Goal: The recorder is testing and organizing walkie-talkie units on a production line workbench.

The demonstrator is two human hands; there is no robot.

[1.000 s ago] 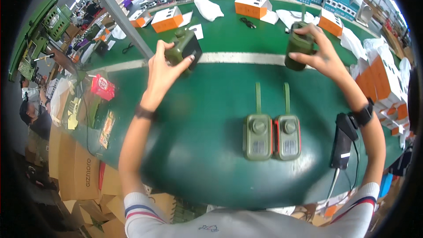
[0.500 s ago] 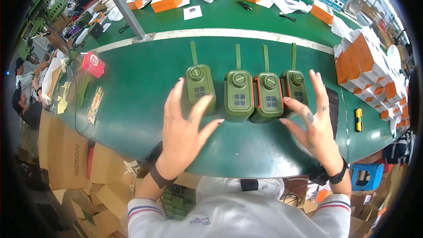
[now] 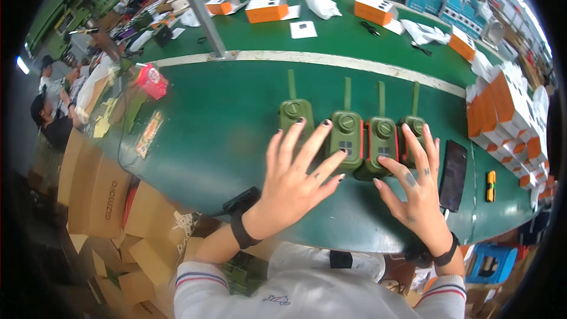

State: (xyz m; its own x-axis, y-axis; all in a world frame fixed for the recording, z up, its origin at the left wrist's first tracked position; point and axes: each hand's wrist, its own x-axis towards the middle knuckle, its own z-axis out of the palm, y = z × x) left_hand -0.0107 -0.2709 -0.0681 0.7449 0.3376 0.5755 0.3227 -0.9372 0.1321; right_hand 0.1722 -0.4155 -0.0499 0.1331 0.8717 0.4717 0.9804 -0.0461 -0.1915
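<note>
Several green boxy devices stand in a row on the green tabletop, each with a round knob on top and a strap stretching away from it. My left hand [image 3: 295, 192] is spread over the front of the leftmost device [image 3: 295, 108], with its fingers also reaching the left side of the second device [image 3: 346, 123]. Over the right part of the row is my right hand [image 3: 419, 201], fingers apart. Its index finger is at the button pad of the third device [image 3: 381, 130], and other fingers cover part of the rightmost device [image 3: 413, 121]. Whether the fingertips press down, I cannot tell.
A black phone-like slab [image 3: 453, 176] and a yellow tool [image 3: 491, 186] lie to the right, before stacked orange-and-white boxes [image 3: 502, 112]. A pink packet [image 3: 152, 81] sits at left. Cardboard boxes [image 3: 97, 192] stand below the left edge; a metal post [image 3: 201, 12] rises behind.
My left hand has moved from beside the leftmost device to over the two left ones. My right hand now reaches over the right devices. The whole view has shifted.
</note>
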